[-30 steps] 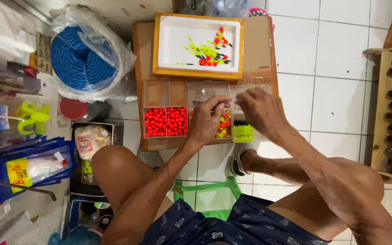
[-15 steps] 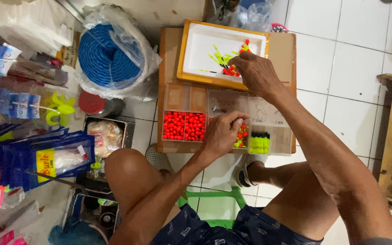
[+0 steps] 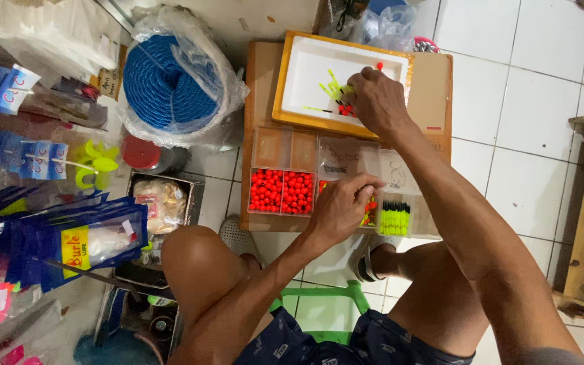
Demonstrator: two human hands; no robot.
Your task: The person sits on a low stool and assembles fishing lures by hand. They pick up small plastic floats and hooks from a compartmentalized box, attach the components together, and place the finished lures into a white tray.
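Over the white tray (image 3: 305, 74), right hand (image 3: 376, 101) fingers pinch small red and yellow-green pieces (image 3: 336, 91); left hand (image 3: 343, 206) curled.

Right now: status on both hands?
Left hand over compartment box, pinching something small. Right hand in white tray on loose pieces. Nothing blocking.

Right hand (image 3: 376, 101) reaches into white tray (image 3: 305, 74); left hand (image 3: 343, 206) over compartment box (image 3: 285, 145).

I have a single view, from the camera on the person's head, looking almost straight down past the knees to the tiled floor (image 3: 535, 122). It sits close, about arm's reach above the compartment box (image 3: 326, 182) and white tray (image 3: 312, 74), which fill the centre.
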